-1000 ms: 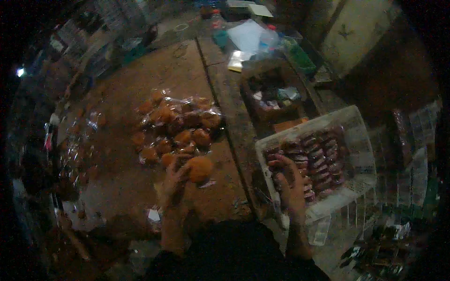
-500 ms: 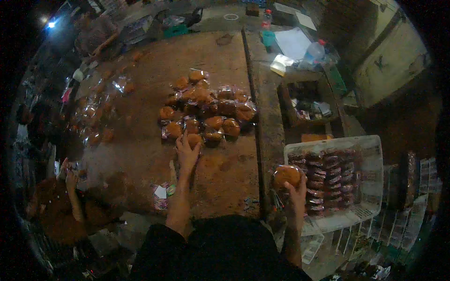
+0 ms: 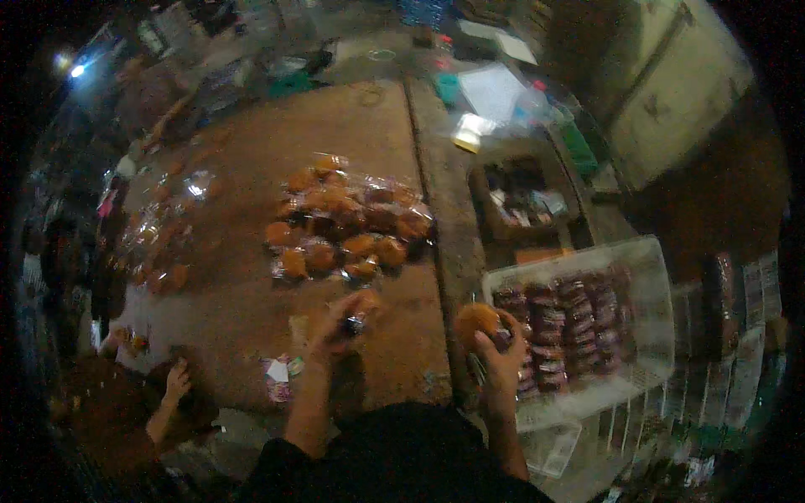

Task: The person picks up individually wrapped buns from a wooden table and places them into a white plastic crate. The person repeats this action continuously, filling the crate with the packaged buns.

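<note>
My right hand is closed round a round orange-brown bun in clear plastic, at the near left corner of a white crate. The crate holds rows of packed items in shiny dark reddish wrap. Over the near part of the wooden table, my left hand grips another wrapped bun, smeared by motion. Beyond it lies a pile of wrapped buns, several touching one another.
More wrapped buns lie at the table's left, near a co-worker's hand. A small colourful packet is by my left forearm. An open box with small items, papers and a bottle stand at the back right.
My left hand has taken a bun from the pile's near edge and drawn it back toward me. My right hand still holds its bun. The whole view has shifted a little and blurred.
</note>
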